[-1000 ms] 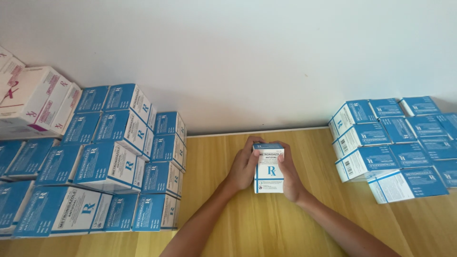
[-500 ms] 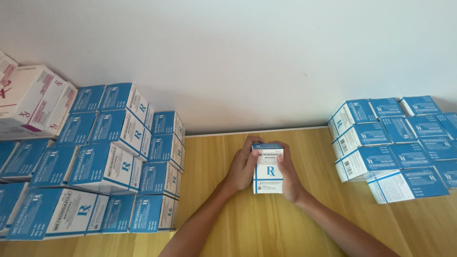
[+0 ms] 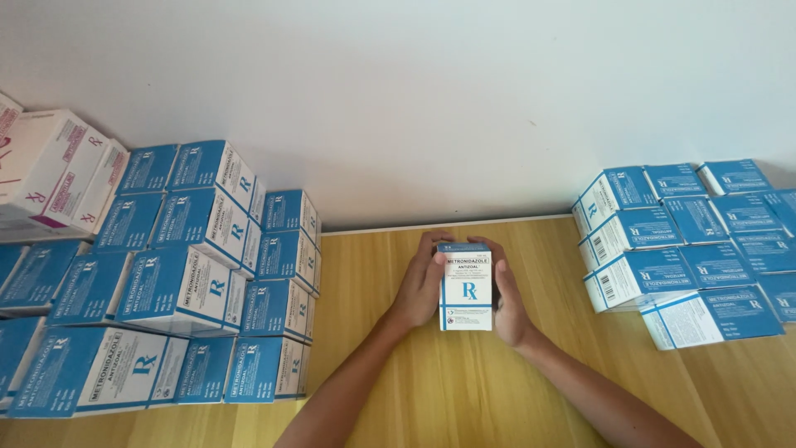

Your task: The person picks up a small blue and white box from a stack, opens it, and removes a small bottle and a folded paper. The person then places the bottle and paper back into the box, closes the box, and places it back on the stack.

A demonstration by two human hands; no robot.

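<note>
Your left hand (image 3: 421, 286) and right hand (image 3: 507, 297) clasp one blue-and-white carton (image 3: 465, 286) between them, fingers curled over its top edge; it stands upright on the wooden table (image 3: 464, 390), near the white wall (image 3: 414, 99); a stack of matching cartons (image 3: 174, 282) sits well left, another stack (image 3: 688, 249) well right.

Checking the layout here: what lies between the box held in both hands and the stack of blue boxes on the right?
In the head view, only bare wooden tabletop lies between the held box and the right stack; the right hand clasps the box's side.
</note>
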